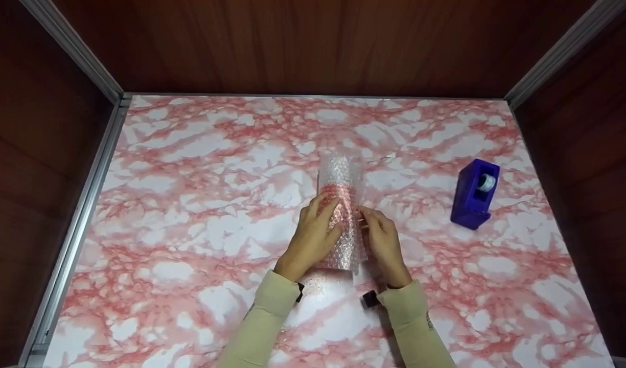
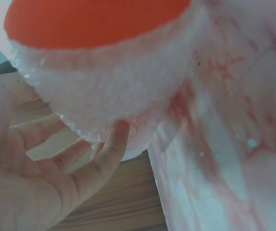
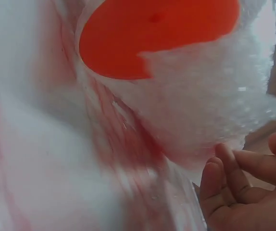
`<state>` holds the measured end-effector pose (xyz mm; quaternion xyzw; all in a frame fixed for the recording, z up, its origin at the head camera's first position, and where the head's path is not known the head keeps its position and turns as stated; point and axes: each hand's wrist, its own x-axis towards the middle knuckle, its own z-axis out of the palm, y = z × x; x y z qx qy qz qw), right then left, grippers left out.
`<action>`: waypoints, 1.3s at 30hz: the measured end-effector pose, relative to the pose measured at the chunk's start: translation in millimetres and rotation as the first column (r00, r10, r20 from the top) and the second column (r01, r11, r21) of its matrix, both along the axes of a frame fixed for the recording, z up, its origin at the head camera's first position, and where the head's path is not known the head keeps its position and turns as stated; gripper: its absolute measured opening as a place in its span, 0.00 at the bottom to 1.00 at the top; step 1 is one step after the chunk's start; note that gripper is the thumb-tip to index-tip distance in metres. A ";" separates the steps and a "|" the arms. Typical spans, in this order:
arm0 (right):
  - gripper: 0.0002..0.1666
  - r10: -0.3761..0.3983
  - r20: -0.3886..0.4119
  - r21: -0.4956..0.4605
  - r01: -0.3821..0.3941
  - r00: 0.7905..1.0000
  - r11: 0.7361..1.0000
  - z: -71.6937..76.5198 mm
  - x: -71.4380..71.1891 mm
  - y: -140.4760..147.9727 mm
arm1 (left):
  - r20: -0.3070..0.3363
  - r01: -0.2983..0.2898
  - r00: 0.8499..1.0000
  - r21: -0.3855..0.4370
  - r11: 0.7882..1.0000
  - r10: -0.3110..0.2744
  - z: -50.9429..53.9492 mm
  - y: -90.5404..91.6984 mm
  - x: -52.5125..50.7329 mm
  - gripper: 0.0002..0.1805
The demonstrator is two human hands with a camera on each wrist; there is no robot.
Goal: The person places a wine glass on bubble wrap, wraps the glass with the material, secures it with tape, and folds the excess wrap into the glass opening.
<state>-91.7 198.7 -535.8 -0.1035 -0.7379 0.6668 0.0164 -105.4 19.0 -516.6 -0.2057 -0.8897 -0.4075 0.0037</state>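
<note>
A sheet of clear bubble wrap (image 1: 339, 168) is rolled around a red-orange cylindrical thing (image 3: 176, 29), whose round end shows in both wrist views. The roll lies lengthwise away from me on the table. My left hand (image 1: 313, 235) rests on its upper left side, fingers spread and fairly straight against the bubble wrap (image 2: 104, 86). At the right side, my right hand (image 1: 384, 240) pinches the loose edge of the wrap with bent fingers. In the right wrist view the fingertips (image 3: 223, 150) touch the bubble wrap (image 3: 210, 96) near its edge; their exact contact is partly hidden.
A blue tape dispenser (image 1: 468, 197) with a roll of clear tape (image 1: 486, 182) stands to the right of the hands. The table (image 1: 215, 306) has a red and white marbled top. Dark wood panels (image 1: 313, 46) enclose its back and both sides, with metal rails along the edges.
</note>
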 end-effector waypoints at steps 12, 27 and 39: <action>0.14 0.112 -0.306 0.268 -0.028 0.945 0.963 40.1 14.6 -9.1 | 0.101 -0.005 0.995 0.127 0.992 -0.008 -12.3 -7.8 3.0 0.32; 0.13 0.272 -0.423 0.480 -0.041 0.865 0.876 5.0 5.1 4.0 | 0.247 0.031 0.963 0.281 0.959 -0.103 -24.1 -14.7 5.7 0.31; 0.11 0.405 -0.435 0.717 0.038 0.804 0.696 10.3 -1.5 -1.0 | 0.138 0.016 0.989 0.269 0.963 -0.054 -6.4 -24.6 -11.3 0.23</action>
